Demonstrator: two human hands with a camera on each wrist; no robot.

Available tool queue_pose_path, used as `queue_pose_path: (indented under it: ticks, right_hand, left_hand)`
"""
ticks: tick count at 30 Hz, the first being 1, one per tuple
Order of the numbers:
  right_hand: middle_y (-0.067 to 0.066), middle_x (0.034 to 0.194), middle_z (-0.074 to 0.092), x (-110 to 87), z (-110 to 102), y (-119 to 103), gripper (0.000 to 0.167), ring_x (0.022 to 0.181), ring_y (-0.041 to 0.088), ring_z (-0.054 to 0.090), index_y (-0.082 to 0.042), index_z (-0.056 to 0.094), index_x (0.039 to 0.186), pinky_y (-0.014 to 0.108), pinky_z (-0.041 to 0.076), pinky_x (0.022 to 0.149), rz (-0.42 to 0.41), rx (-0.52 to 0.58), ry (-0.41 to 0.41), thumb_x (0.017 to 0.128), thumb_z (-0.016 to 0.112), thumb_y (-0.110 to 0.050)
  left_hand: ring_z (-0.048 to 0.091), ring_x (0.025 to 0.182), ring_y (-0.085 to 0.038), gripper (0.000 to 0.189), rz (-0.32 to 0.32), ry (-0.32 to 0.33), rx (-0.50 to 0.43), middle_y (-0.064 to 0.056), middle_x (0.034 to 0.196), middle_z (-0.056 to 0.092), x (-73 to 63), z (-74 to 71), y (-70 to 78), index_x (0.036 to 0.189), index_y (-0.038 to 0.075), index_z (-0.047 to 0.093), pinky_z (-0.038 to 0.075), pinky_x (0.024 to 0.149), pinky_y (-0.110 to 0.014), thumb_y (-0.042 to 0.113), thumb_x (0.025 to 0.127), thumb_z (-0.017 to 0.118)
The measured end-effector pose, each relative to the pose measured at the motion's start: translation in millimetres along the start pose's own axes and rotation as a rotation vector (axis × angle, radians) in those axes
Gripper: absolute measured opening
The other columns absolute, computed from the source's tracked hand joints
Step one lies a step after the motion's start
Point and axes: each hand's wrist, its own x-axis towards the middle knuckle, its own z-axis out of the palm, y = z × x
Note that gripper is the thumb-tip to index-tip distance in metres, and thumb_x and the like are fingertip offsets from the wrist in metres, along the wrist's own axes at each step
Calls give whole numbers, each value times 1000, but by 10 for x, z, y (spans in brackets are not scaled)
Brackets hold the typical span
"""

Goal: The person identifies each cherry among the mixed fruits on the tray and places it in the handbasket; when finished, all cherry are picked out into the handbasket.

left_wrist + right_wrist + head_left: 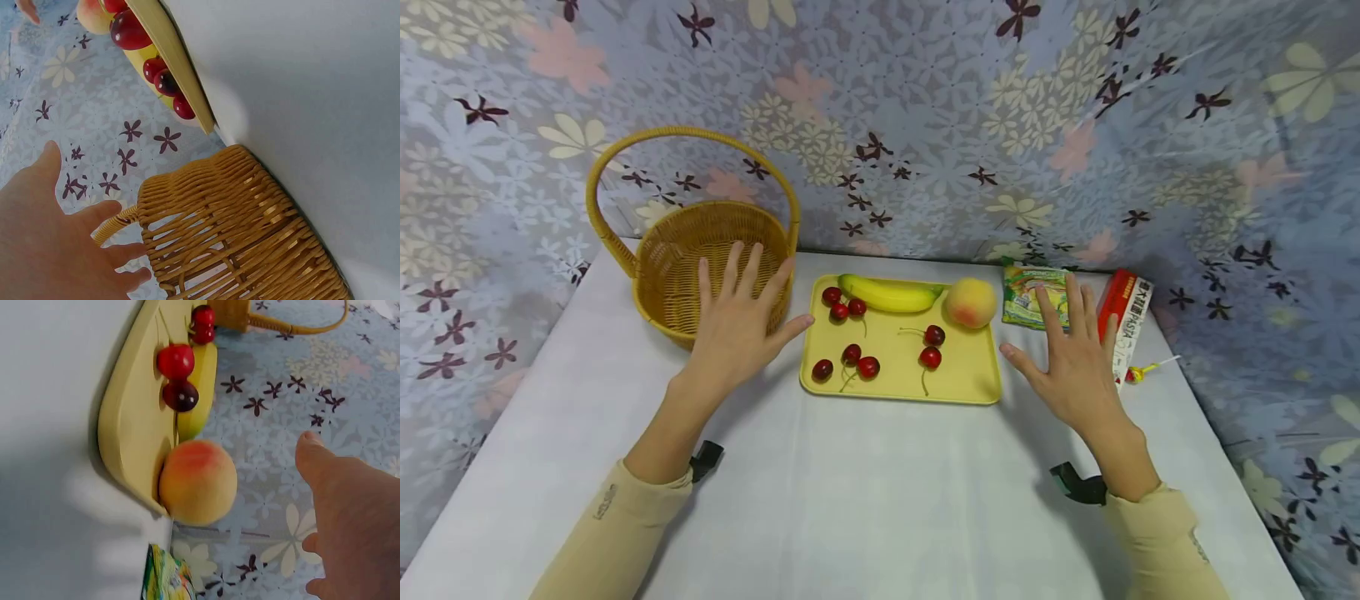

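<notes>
My left hand (733,333) is spread above the front of a wicker basket (647,283), fingers straight, holding nothing. My right hand (1078,375) is likewise spread, over the table just right of a yellow tray (895,387), its fingers overlapping a green packet (1018,300) in the head view. On the tray lie a banana (891,295), a peach (972,302) and several cherries (930,358) with stems. In the right wrist view the peach (199,481) sits at the tray's end, apart from the hand. The left wrist view shows the basket's woven side (219,219) beyond the fingers.
A red and white pasta box (1127,321) stands at the table's right, partly behind the right hand. A lollipop (1138,374) lies beside it. The basket's tall handle (685,132) arches upward. A flowered cloth (925,125) hangs behind the white table (880,500).
</notes>
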Motion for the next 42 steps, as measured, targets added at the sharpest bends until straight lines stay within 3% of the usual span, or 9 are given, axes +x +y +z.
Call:
queue_pose_path:
  ticks: [5, 8, 11, 16, 22, 26, 34, 38, 42]
  right_hand:
    - [21, 171, 25, -62, 206, -117, 86, 155, 47, 25, -16, 34, 166, 75, 20, 118, -18, 118, 124, 95, 72, -50]
    - [25, 147, 50, -136, 330, -161, 71, 136, 45, 46, -6, 53, 152, 65, 38, 108, -18, 209, 235, 91, 80, -32]
    - [22, 129, 59, -186, 459, -204, 55, 117, 39, 57, 0, 64, 136, 52, 46, 95, -59, 281, 290, 89, 83, -20]
    - [14, 128, 66, -200, 677, -265, 43, 111, 29, 63, -2, 70, 128, 39, 50, 93, -182, 358, 225, 89, 82, -16]
    - [9, 131, 67, -200, 759, -285, 40, 113, 24, 65, -3, 70, 127, 46, 49, 100, -193, 383, 124, 91, 82, -15]
    - [6, 131, 67, -204, 808, -325, 45, 115, 24, 65, -6, 68, 132, 48, 48, 103, -204, 387, 50, 92, 81, -21]
    - [5, 123, 70, -261, 869, -368, 44, 108, 20, 65, -9, 68, 131, 43, 50, 97, -201, 391, 30, 91, 83, -23]
    - [6, 120, 70, -250, 880, -354, 43, 106, 20, 65, -8, 69, 129, 43, 49, 97, -217, 404, 24, 91, 83, -22]
    - [6, 121, 70, -222, 870, -351, 43, 108, 19, 64, -8, 69, 129, 44, 50, 98, -231, 411, 24, 91, 83, -22]
  left_hand:
    - [-1, 164, -38, 84, -4, -11, 14, -22, 174, 19, -36, 15, -8, 166, 25, 35, -8, 122, -71, 69, 98, 56]
    - [-3, 164, -37, 83, -6, -31, 0, -21, 175, 17, -29, 36, 7, 166, 26, 35, -8, 123, -70, 69, 98, 54]
    - [-5, 164, -36, 82, -11, -41, -25, -19, 176, 13, -11, 42, 16, 167, 27, 31, -10, 123, -69, 69, 100, 52]
    - [-5, 164, -35, 77, -44, -25, -68, -18, 176, 11, -16, 7, -22, 168, 28, 29, -11, 123, -67, 63, 103, 51]
    - [-3, 165, -35, 71, -8, 31, -110, -18, 176, 12, 17, -83, -45, 167, 26, 32, -8, 126, -64, 61, 106, 45]
    - [5, 165, -34, 66, 20, 167, -160, -16, 175, 19, 41, -207, -91, 163, 21, 42, -5, 127, -62, 56, 107, 48]
    - [32, 157, -36, 61, 48, 655, -321, -14, 164, 45, 84, -414, -325, 144, 8, 64, 9, 128, -58, 55, 105, 54]
    - [37, 156, -30, 61, 2, 837, -369, -12, 160, 51, 97, -569, -397, 139, 5, 67, 16, 129, -48, 54, 103, 58]
    - [36, 156, -23, 54, -89, 931, -430, -13, 160, 51, 70, -696, -443, 143, 5, 64, 20, 128, -37, 38, 100, 62]
